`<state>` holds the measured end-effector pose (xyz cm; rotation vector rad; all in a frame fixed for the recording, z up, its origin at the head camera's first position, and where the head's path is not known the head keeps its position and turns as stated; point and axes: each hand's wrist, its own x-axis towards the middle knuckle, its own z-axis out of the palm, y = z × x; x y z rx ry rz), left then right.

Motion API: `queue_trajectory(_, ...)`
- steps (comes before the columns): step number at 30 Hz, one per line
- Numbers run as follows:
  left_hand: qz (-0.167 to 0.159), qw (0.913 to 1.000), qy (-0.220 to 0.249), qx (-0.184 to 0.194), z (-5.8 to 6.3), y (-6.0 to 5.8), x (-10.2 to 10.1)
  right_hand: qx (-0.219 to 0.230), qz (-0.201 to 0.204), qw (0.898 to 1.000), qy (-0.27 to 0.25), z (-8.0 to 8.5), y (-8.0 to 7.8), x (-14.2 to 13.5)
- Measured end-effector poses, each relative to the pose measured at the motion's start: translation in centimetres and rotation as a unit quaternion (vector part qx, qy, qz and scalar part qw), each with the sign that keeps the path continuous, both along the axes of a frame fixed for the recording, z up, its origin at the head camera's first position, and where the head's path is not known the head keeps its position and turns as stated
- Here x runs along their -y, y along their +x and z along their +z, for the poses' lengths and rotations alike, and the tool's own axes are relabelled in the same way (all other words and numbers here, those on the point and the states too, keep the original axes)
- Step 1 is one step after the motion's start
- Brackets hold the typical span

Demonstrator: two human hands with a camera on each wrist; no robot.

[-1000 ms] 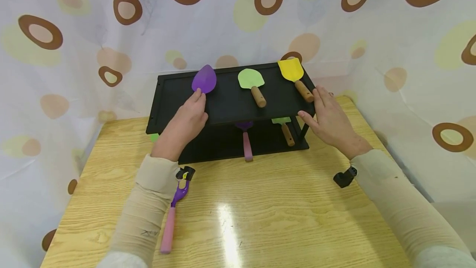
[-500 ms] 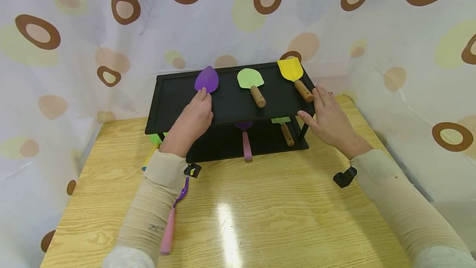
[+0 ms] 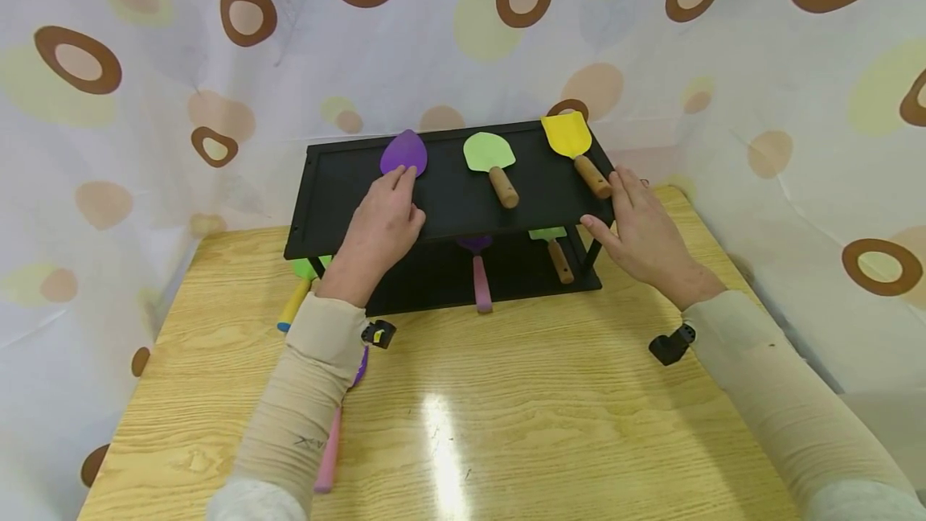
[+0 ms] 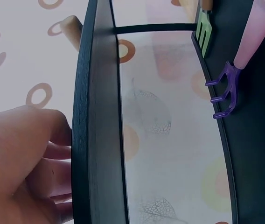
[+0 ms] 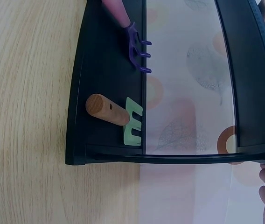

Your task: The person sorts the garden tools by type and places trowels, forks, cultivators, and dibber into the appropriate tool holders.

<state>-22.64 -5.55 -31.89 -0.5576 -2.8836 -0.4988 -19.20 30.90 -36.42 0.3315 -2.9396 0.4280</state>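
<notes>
My left hand (image 3: 383, 223) is at the top shelf of a black two-tier rack (image 3: 340, 183). Its fingers are around the handle end of a purple hand trowel (image 3: 403, 153), whose handle is hidden beneath them. In the left wrist view the left hand (image 4: 20, 163) shows bent fingers behind the shelf's front edge. My right hand (image 3: 644, 231) rests with fairly straight fingers on the rack's right end, beside the wooden handle of a yellow shovel (image 3: 567, 135). Between the hands lies a light green trowel (image 3: 489, 152) with a wooden handle.
On the lower shelf lie a purple hand rake (image 5: 133, 46) with a pink handle and a green fork (image 5: 132, 123) with a wooden handle. Left on the wooden table (image 3: 506, 408) are a yellow-handled green tool (image 3: 295, 304) and a pink-handled purple tool (image 3: 329, 453), partly behind my left arm.
My left hand has shifted a little to the right, and the purple trowel has moved slightly right with it. The right hand has stayed in place.
</notes>
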Motion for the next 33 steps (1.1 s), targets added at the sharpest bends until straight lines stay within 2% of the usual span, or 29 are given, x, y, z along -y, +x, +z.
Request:
queue_trajectory(3, -0.003, 0.9998, 0.005, -0.017, 0.0, 0.3, 0.3, -0.003, -0.001, 1.000, 0.000, -0.1, 0.0, 0.1)
queue_trajectory(14, -0.014, 0.9970, -0.034, -0.069, 0.5, 2.0, 1.8, 0.000, -0.001, 1.000, -0.002, 0.0, 0.1, 0.1)
queue_trajectory(23, -0.020, 0.9924, -0.009, -0.121, 0.6, 4.2, 4.2, -0.003, 0.002, 1.000, -0.005, 0.1, 0.1, 0.0)
queue_trajectory(33, -0.015, 0.9909, 0.005, -0.134, 0.1, 6.6, 6.5, -0.009, 0.007, 1.000, -0.007, 0.2, -0.1, 0.1)
